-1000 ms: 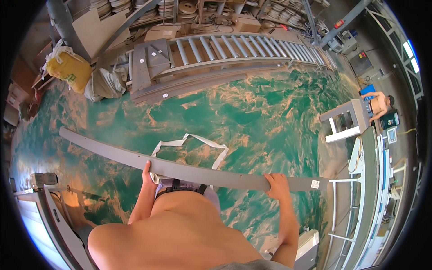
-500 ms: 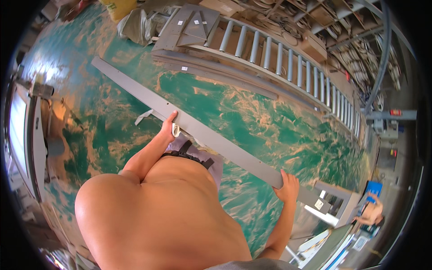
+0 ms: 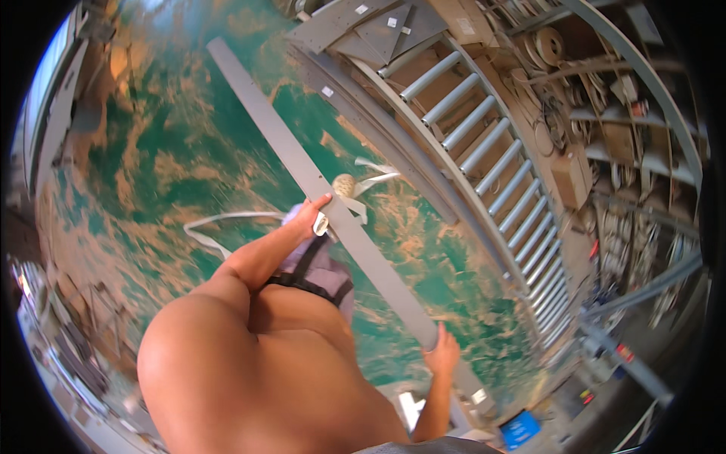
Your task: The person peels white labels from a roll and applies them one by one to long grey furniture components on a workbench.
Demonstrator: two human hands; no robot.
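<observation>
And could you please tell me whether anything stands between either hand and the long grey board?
Nothing visible does: the left hand and the right hand both grip the long grey board directly. The left hand also holds a small white roll beside the board's edge.

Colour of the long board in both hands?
Grey board, best seen in the head view.

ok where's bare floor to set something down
Dusty floor left of the grey board, above the leftmost white strip, looks bare; also, narrower, below the tan roll, between board and dark planks. Crowded: packed shelves, and the end of the roller conveyor under flat panels.
</observation>
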